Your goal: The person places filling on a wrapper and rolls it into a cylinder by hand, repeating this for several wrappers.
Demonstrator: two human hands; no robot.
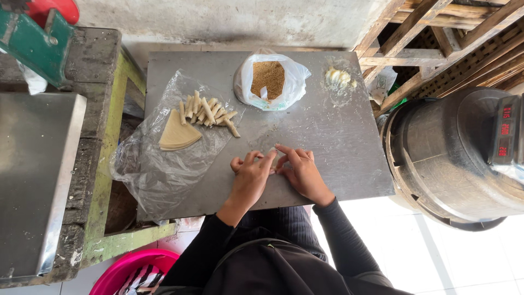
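Hands meet at near edge of steel sheet [327, 136]: our left hand [250, 177] and right hand [299, 172] both pinch a small pale wrapper piece [273, 153] btwn fingertips. Rolled sticks [210, 112] and wrapper stack [176, 134] lie on plastic, left of hands. Crumb bag [270, 82] sits beyond.

An open white plastic bag [271, 81] of brown crumbs sits upper centre on the worktop [327, 142]. A clear plastic sheet [158, 164], crumpled, lies at centre left, overhanging the worktop edge. A dark display panel [505, 130] with red lit digits stands at the right edge. A small white packet [383, 82] with green print lies upper right.
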